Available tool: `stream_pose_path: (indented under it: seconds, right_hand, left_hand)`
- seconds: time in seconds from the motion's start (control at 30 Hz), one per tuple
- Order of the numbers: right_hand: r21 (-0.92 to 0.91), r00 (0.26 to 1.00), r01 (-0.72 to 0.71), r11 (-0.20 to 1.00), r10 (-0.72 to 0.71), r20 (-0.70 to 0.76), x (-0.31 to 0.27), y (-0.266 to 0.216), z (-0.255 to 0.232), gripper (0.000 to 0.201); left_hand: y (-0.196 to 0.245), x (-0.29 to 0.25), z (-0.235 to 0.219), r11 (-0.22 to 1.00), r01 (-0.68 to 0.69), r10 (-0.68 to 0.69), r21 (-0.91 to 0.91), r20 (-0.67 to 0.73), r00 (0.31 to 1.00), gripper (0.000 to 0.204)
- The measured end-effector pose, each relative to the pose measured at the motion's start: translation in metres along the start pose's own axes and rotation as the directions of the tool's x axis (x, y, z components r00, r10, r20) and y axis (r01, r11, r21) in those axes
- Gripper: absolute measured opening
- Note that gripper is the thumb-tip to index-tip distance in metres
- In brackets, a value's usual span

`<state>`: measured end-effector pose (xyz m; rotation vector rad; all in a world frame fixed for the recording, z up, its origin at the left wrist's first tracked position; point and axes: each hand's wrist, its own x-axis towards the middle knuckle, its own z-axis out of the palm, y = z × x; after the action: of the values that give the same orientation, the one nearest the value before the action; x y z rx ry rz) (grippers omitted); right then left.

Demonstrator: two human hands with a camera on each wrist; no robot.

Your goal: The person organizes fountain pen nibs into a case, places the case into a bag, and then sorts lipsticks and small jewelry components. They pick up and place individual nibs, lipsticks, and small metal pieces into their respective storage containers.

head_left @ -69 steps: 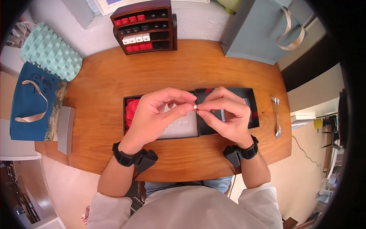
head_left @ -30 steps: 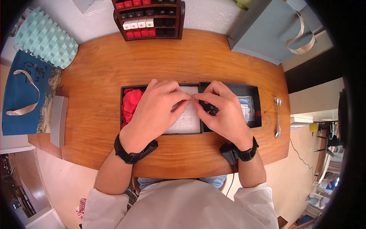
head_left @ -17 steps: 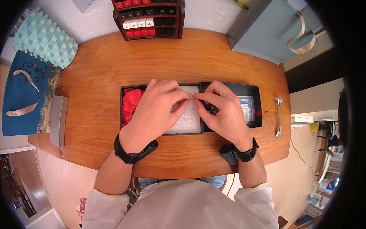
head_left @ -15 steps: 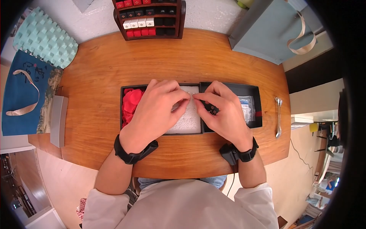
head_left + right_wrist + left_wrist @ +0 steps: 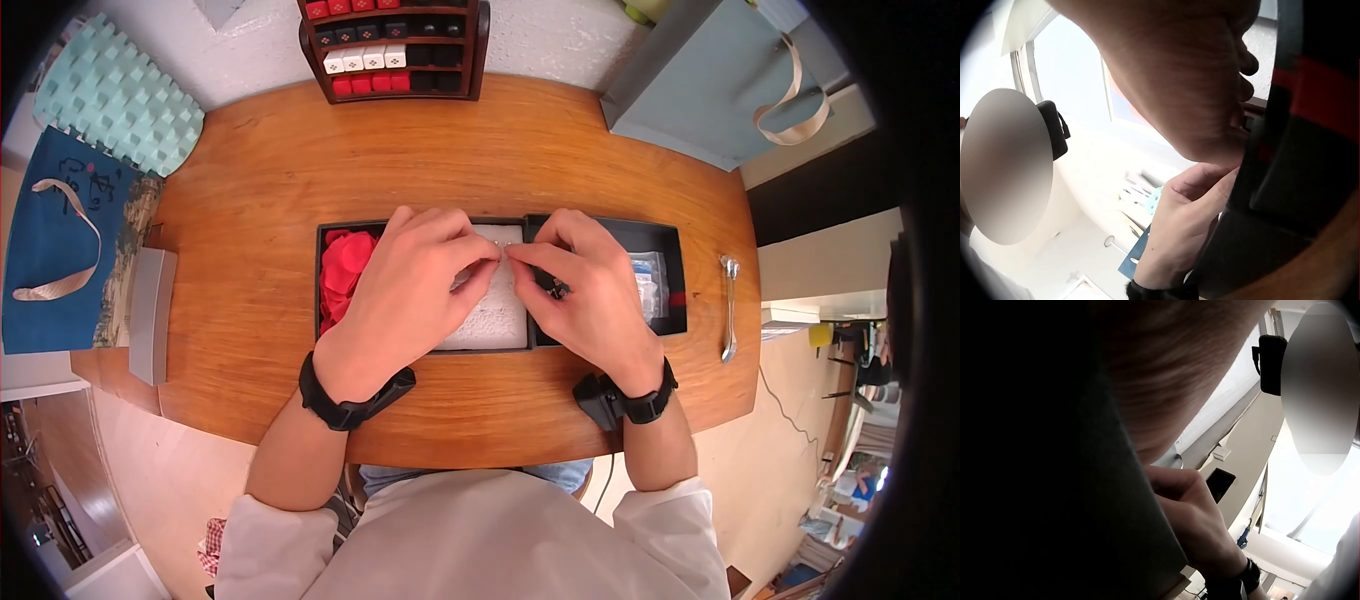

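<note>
My left hand (image 5: 415, 285) and right hand (image 5: 590, 290) meet fingertip to fingertip over the white foam pad (image 5: 488, 318) in a black box (image 5: 321, 280). Each pinches with thumb and index finger at tiny shiny pieces (image 5: 507, 244), like studs, at the foam's far end; their exact kind is too small to tell. Red petal-like cloth (image 5: 345, 270) fills the box's left end. Under my right hand lies a second black box (image 5: 682, 305), holding a clear plastic bag (image 5: 648, 282) and a partly hidden dark patterned item (image 5: 557, 289). In both wrist views, palms and dark box walls hide the fingertips.
A wooden rack (image 5: 470, 60) with red, black and white cubes stands at the back. Left are a blue bag (image 5: 60, 240), a mint textured container (image 5: 120, 100) and a grey box (image 5: 152, 315). Right are a grey bag (image 5: 700, 90) and a metal double-ended tool (image 5: 729, 308).
Both hands have lowered from above the boxes, where they pinched a small white piece, to the foam's far end. Over the last second they have stayed almost still. The head view has tilted downward.
</note>
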<state>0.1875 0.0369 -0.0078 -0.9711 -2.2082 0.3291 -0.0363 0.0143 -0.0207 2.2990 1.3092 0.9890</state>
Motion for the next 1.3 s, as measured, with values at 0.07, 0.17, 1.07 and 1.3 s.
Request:
stream_pose_path:
  seconds: [0.07,0.17,1.07,1.3]
  right_hand:
    - [-0.014,1.000,0.023,1.000,-0.023,0.022,0.002,-0.001,0.000,0.013]
    - [-0.043,0.998,0.065,0.997,-0.064,0.025,0.003,-0.002,0.002,0.011]
    - [0.064,0.974,-0.217,0.974,0.220,-0.053,-0.003,0.018,-0.038,0.015]
    - [0.053,0.942,-0.334,0.941,0.332,0.055,-0.012,0.044,-0.066,0.015]
  left_hand:
    - [0.000,0.000,0.000,1.000,0.003,-0.003,-0.002,0.001,1.000,0.007]
    - [-0.001,-0.001,0.001,1.000,-0.001,0.001,0.005,-0.004,1.000,0.008]
    - [0.015,0.001,-0.001,0.982,-0.127,0.117,0.142,0.078,0.990,0.021]
    - [0.023,0.018,-0.011,0.993,-0.107,0.105,0.052,0.053,0.993,0.010]
